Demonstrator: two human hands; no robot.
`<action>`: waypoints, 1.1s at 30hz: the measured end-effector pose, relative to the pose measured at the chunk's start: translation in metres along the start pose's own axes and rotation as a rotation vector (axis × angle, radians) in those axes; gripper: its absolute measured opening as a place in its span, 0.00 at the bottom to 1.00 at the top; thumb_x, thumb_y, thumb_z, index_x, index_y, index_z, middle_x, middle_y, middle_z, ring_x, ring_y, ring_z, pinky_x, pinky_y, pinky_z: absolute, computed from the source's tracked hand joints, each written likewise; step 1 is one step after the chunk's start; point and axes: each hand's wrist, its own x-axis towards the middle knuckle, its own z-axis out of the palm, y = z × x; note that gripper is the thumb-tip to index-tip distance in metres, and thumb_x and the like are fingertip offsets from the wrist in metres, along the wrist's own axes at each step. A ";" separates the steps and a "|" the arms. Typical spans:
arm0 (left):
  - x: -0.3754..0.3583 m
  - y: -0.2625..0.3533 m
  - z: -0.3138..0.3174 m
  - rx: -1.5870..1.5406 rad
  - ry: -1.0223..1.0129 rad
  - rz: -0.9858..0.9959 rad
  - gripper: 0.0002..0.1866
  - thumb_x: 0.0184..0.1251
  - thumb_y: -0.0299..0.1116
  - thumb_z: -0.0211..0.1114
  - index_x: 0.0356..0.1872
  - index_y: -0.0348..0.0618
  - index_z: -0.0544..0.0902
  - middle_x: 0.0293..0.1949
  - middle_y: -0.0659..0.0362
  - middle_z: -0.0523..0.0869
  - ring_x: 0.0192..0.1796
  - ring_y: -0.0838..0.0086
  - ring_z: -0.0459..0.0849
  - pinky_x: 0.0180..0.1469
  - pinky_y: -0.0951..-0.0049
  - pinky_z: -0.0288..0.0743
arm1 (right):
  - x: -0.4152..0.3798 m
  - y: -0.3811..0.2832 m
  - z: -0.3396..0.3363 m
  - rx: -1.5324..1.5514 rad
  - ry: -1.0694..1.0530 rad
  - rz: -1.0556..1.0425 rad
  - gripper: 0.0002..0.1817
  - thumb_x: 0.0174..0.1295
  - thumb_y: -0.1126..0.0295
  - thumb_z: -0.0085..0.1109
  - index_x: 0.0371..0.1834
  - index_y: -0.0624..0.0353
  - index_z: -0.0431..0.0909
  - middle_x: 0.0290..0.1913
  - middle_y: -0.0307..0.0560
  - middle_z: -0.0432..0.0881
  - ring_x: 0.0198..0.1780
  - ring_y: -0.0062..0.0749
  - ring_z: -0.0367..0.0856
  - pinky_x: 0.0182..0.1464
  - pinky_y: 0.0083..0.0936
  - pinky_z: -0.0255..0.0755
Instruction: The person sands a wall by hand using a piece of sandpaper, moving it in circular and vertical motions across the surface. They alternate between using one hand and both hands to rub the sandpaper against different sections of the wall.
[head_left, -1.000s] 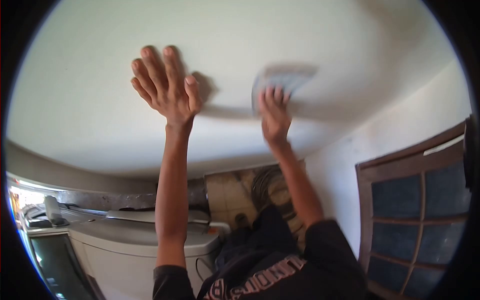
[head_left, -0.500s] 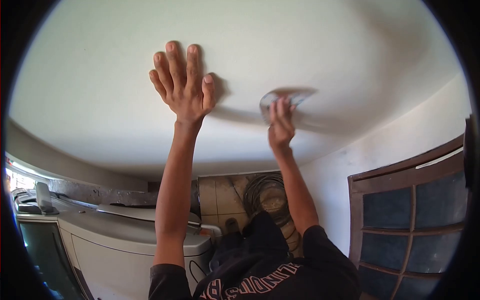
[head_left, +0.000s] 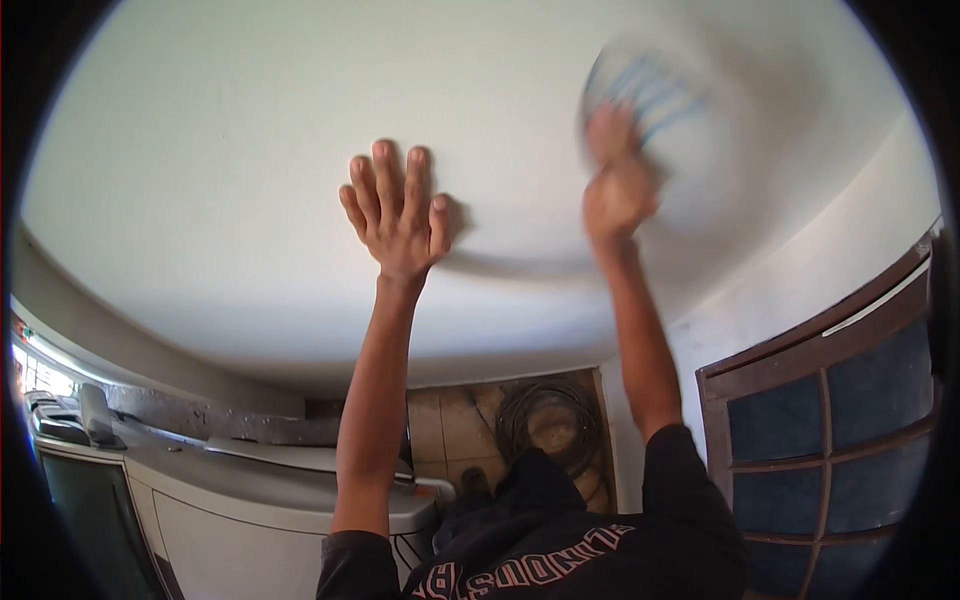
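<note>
My left hand (head_left: 400, 222) lies flat on the pale wall (head_left: 240, 180), its fingers spread and nothing in it. Higher up and to the right, my right hand (head_left: 622, 185) presses a thin, bendy sheet of what looks like sandpaper (head_left: 650, 85) to the same wall. The sheet has blue lines on its pale back and a dark curved edge. Motion smears both it and the fingers, so its exact outline cannot be made out.
A grey cabinet-like unit (head_left: 240, 515) with dark glass stands at lower left. Coiled cable (head_left: 510, 420) lies on the tiled floor (head_left: 427, 425) near my feet. On the right is a brown-framed door or window with dark panes (head_left: 770, 425).
My right hand has swept up and to the right across the wall with the sheet. In the picture, my left hand sits lower and further right, as the whole view has shifted.
</note>
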 end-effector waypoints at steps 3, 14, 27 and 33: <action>-0.006 0.001 -0.003 -0.004 -0.019 -0.002 0.30 0.80 0.48 0.36 0.74 0.48 0.70 0.78 0.47 0.62 0.82 0.53 0.50 0.81 0.54 0.31 | 0.074 0.006 0.003 -0.170 0.084 -0.019 0.23 0.63 0.92 0.46 0.60 0.72 0.79 0.63 0.60 0.80 0.69 0.51 0.75 0.75 0.47 0.63; -0.006 0.003 -0.008 -0.007 -0.028 -0.008 0.28 0.79 0.46 0.38 0.71 0.47 0.74 0.76 0.48 0.65 0.81 0.53 0.53 0.81 0.52 0.34 | 0.166 0.025 -0.012 -0.150 0.066 -0.275 0.21 0.59 0.91 0.44 0.52 0.72 0.82 0.61 0.55 0.83 0.69 0.49 0.75 0.74 0.46 0.63; -0.008 0.004 -0.014 -0.005 -0.100 -0.083 0.27 0.77 0.44 0.42 0.72 0.59 0.74 0.76 0.55 0.67 0.82 0.57 0.53 0.82 0.54 0.32 | 0.117 -0.030 -0.022 -0.365 -0.454 -0.046 0.53 0.50 0.62 0.71 0.78 0.69 0.52 0.81 0.67 0.46 0.81 0.66 0.44 0.75 0.68 0.43; -0.007 0.005 -0.013 -0.019 -0.083 -0.077 0.26 0.78 0.44 0.40 0.72 0.59 0.74 0.77 0.56 0.66 0.82 0.57 0.53 0.81 0.53 0.32 | 0.078 -0.011 0.018 -0.491 -0.375 -0.249 0.38 0.62 0.66 0.55 0.74 0.75 0.58 0.79 0.68 0.54 0.79 0.71 0.48 0.76 0.66 0.44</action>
